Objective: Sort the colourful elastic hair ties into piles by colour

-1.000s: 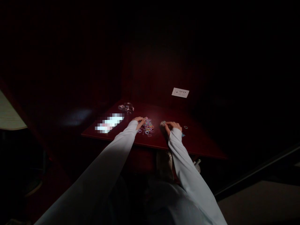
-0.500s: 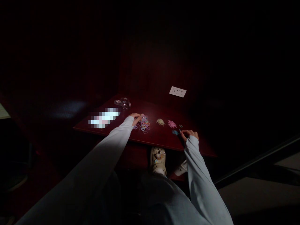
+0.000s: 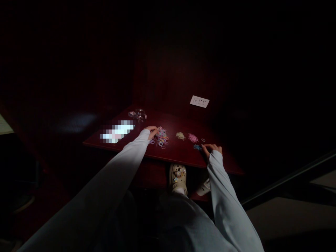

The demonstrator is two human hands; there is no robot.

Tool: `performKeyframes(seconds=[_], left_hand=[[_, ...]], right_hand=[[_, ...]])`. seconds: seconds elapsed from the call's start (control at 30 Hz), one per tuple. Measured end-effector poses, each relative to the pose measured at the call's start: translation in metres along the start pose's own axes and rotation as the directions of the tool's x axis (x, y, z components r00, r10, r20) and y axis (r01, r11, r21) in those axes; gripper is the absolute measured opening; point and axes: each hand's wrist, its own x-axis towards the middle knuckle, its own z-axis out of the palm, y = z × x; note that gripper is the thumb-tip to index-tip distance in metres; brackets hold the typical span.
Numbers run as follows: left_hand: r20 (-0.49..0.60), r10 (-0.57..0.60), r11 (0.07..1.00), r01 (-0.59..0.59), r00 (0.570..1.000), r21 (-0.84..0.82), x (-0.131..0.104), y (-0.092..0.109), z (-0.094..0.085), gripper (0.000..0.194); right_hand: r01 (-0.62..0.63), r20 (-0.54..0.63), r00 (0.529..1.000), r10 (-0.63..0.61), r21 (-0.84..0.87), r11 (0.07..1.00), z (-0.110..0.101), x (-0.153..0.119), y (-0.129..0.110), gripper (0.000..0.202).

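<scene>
My left hand point(image 3: 152, 131) rests at the left side of a mixed pile of small coloured elastic bands point(image 3: 161, 137), its fingers bent together; whatever lies between the fingertips is too small to make out. To the right, my right hand point(image 3: 213, 149) has its thumb and fingers pinched at the right edge of a small blue pile of elastic bands point(image 3: 197, 147). Whether a band is in that pinch is hidden. Beyond it lie a pink pile of bands point(image 3: 193, 138), a cream pile of bands point(image 3: 180, 135) and a single pale greenish band point(image 3: 203, 140).
A clear jar point(image 3: 140, 114) stands at the back left of the dark red tabletop point(image 3: 136, 141), with a lid-like piece beside it. Nearer lies a bright, blurred-out phone-like screen point(image 3: 117, 132). A white socket plate point(image 3: 199, 101) is on the back wall. A beige clog point(image 3: 178, 177) shows below the front edge.
My right fingertips have dipped slightly onto the blue pile, and the bluish bit at their tip no longer shows separately. My left hand has stayed nearly still at the mixed pile.
</scene>
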Motion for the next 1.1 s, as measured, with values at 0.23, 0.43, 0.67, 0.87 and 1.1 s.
performKeyframes(seconds=[0.23, 0.43, 0.67, 0.87, 1.1], left_hand=[[-0.171, -0.052, 0.995, 0.036, 0.984, -0.095, 0.002, 0.002, -0.008, 0.041], [-0.315, -0.111, 0.984, 0.06, 0.943, -0.165, -0.004, 0.013, -0.01, 0.055], [-0.311, -0.129, 0.979, 0.071, 0.942, -0.192, -0.005, 0.024, -0.014, 0.059], [-0.241, -0.145, 0.981, 0.107, 0.96, -0.162, -0.006, 0.026, -0.016, 0.056], [-0.219, -0.147, 0.98, 0.111, 0.965, -0.165, -0.006, 0.021, -0.014, 0.059]], right_hand=[[0.069, -0.115, 0.991, -0.063, 0.045, 0.997, 0.019, -0.002, -0.037, 0.055], [0.4, 0.077, 0.904, -0.421, 0.195, 0.895, 0.059, -0.014, -0.137, 0.031], [0.408, 0.169, 0.841, -0.514, 0.426, 0.807, 0.09, -0.003, -0.2, 0.021], [0.437, 0.203, 0.794, -0.573, 0.465, 0.77, 0.089, -0.006, -0.198, 0.024], [0.426, 0.194, 0.817, -0.542, 0.429, 0.796, 0.099, -0.005, -0.196, 0.016]])
